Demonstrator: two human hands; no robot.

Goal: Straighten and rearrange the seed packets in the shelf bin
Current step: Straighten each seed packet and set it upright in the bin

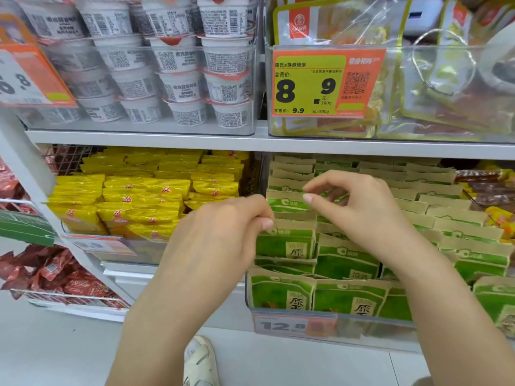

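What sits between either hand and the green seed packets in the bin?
Nothing visible. The left hand pinches the top edge of a green seed packet in the left column; the right hand hovers with fingers curled just over the packets behind. The bin's clear front wall lies below both.

The seed packets look like matt brown kraft paper with smooth green printed panels. Their bin is clear, glossy plastic. The yellow packets beside it are shiny crinkled foil film. The cups above are smooth white plastic, and the shelf is painted metal, pale and satin.
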